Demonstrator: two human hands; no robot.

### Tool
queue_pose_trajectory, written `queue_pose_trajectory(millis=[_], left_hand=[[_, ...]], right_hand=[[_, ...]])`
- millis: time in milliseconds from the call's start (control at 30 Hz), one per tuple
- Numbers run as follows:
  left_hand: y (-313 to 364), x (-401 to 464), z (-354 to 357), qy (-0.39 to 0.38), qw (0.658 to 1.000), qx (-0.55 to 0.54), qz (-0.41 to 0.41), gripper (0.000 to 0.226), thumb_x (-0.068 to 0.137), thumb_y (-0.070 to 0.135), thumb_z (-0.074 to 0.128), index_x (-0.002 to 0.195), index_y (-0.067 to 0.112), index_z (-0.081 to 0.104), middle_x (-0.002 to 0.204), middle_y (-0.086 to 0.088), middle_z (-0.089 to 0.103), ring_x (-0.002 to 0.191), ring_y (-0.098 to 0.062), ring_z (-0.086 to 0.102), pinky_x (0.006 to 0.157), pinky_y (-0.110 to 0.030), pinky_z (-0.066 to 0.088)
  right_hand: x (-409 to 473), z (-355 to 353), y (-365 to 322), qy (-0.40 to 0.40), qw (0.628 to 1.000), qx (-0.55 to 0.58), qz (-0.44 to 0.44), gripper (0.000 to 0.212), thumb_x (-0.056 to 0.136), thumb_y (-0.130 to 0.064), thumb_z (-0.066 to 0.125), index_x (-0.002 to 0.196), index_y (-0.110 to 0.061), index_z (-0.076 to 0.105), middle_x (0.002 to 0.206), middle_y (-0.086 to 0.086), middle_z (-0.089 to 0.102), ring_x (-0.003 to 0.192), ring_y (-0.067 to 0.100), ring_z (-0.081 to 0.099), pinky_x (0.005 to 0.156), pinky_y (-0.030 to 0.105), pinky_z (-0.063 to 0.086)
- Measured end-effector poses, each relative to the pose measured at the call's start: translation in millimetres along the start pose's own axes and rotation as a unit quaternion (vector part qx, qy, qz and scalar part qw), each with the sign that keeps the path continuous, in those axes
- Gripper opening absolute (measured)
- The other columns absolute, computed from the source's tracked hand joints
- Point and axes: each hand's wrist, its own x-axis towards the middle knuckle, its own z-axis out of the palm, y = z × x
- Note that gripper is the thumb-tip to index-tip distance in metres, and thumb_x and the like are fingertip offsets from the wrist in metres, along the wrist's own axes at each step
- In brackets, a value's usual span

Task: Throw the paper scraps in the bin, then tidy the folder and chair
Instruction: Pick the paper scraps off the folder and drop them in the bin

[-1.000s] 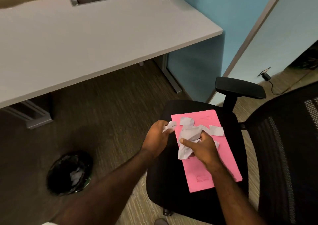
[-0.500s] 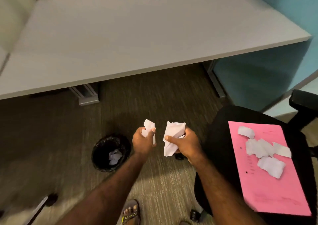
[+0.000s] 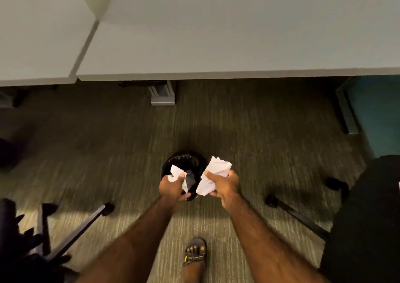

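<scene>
A white bench [image 3: 216, 34] spanned the top above the carpet [image 3: 259, 131]. The black-lined bin [image 3: 184, 160] sat beneath both hands. The right hand [image 3: 223, 185] clutched a crumpled paper wad [image 3: 213, 174]; the left hand [image 3: 173, 186] gripped smaller paper scraps [image 3: 178, 173].

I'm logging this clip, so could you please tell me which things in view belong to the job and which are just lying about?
Part of the job:
left hand with its paper scraps
right hand with its larger wad of scraps
black bin
chair seat

Just there:
desk
second chair base
sandalled foot
</scene>
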Motion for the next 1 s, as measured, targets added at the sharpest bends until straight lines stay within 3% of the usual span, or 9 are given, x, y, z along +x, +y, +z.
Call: queue_pose_trajectory(millis=[100, 300, 500, 567, 633, 767, 800, 900, 1000], left_hand=[[0.1, 22.9, -11.8, -0.012, 1.0, -0.001, -0.018, 0.037, 0.099, 0.019, 0.067, 0.129, 0.002, 0.054, 0.129, -0.027, 0.063, 0.113, -0.048, 0.066, 0.077, -0.058, 0.06], [6.2, 57.0, -16.8, 0.002, 0.999, 0.02, -0.025, 0.038, 0.099, 0.018, 0.065, 0.13, 0.0, 0.051, 0.123, -0.025, 0.066, 0.099, -0.04, 0.068, 0.069, -0.05, 0.06], [12.0, 90.2, -19.2, -0.01, 0.997, 0.067, -0.034, 0.043, 0.103, 0.034, 0.058, 0.124, -0.004, 0.059, 0.118, -0.025, 0.065, 0.102, -0.036, 0.064, 0.082, -0.047, 0.056], [13.2, 100.8, -21.1, -0.004, 0.995, 0.089, -0.034, 0.044, 0.104, 0.034, 0.056, 0.125, -0.005, 0.06, 0.122, -0.031, 0.065, 0.112, -0.043, 0.065, 0.087, -0.047, 0.055], [13.4, 107.9, -23.6, -0.001, 0.995, 0.096, -0.035, 0.045, 0.104, 0.034, 0.055, 0.127, -0.004, 0.06, 0.13, -0.031, 0.063, 0.122, -0.045, 0.062, 0.09, -0.048, 0.056], [10.0, 117.7, -30.7, -0.001, 0.994, 0.111, -0.023, 0.049, 0.104, 0.038, 0.053, 0.122, -0.007, 0.063, 0.125, -0.033, 0.065, 0.114, -0.046, 0.065, 0.076, -0.04, 0.051], [9.2, 117.9, -32.6, -0.001, 0.994, 0.11, -0.019, 0.05, 0.104, 0.037, 0.053, 0.121, -0.009, 0.063, 0.119, -0.034, 0.067, 0.105, -0.044, 0.068, 0.076, -0.039, 0.049], [6.4, 113.1, -33.5, 0.006, 0.992, 0.126, 0.0, 0.052, 0.105, 0.033, 0.054, 0.114, -0.016, 0.063, 0.095, -0.037, 0.062, 0.086, -0.037, 0.062, 0.076, -0.042, 0.048], [6.6, 100.4, -24.5, 0.002, 0.989, 0.148, 0.023, 0.048, 0.104, 0.033, 0.055, 0.082, -0.008, 0.064, 0.082, -0.034, 0.06, 0.083, -0.032, 0.058, 0.075, -0.042, 0.046]], right_hand=[[11.2, 33.6, 12.5, 0.026, 1.0, 0.004, 0.012, 0.046, 0.079, -0.012, 0.093, 0.117, -0.009, 0.067, 0.115, 0.016, 0.078, 0.099, 0.037, 0.078, 0.075, 0.057, 0.066], [39.1, 85.0, 29.0, 0.08, 0.996, -0.037, -0.008, 0.04, 0.078, -0.024, 0.094, 0.104, -0.011, 0.065, 0.113, 0.017, 0.077, 0.097, 0.038, 0.077, 0.081, 0.06, 0.065], [66.6, 121.4, 38.6, 0.072, 0.995, -0.07, -0.016, 0.049, 0.087, -0.036, 0.084, 0.117, -0.001, 0.067, 0.119, 0.021, 0.074, 0.106, 0.043, 0.073, 0.092, 0.06, 0.061], [76.9, 131.6, 45.2, 0.066, 0.996, -0.061, -0.002, 0.047, 0.091, -0.037, 0.08, 0.12, -0.002, 0.068, 0.121, 0.022, 0.074, 0.109, 0.044, 0.072, 0.095, 0.06, 0.06], [83.1, 138.7, 49.9, 0.055, 0.997, -0.053, 0.019, 0.041, 0.094, -0.038, 0.076, 0.119, -0.006, 0.071, 0.119, 0.02, 0.076, 0.11, 0.041, 0.072, 0.097, 0.058, 0.059], [88.8, 141.5, 56.6, 0.009, 0.999, -0.012, 0.042, 0.011, 0.102, -0.031, 0.067, 0.093, -0.026, 0.07, 0.097, 0.004, 0.072, 0.095, 0.027, 0.069, 0.103, 0.059, 0.057], [88.8, 139.8, 57.5, 0.001, 0.999, -0.011, 0.044, 0.008, 0.104, -0.029, 0.065, 0.1, -0.025, 0.072, 0.101, 0.005, 0.072, 0.092, 0.025, 0.067, 0.102, 0.059, 0.058], [83.4, 130.6, 58.0, 0.004, 0.997, -0.044, 0.055, 0.03, 0.104, -0.03, 0.065, 0.129, -0.013, 0.068, 0.114, 0.012, 0.071, 0.09, 0.025, 0.066, 0.098, 0.058, 0.06], [75.6, 112.9, 55.6, 0.012, 0.997, -0.073, 0.018, 0.038, 0.103, -0.026, 0.067, 0.134, -0.004, 0.067, 0.127, 0.016, 0.073, 0.113, 0.032, 0.07, 0.105, 0.055, 0.056]])
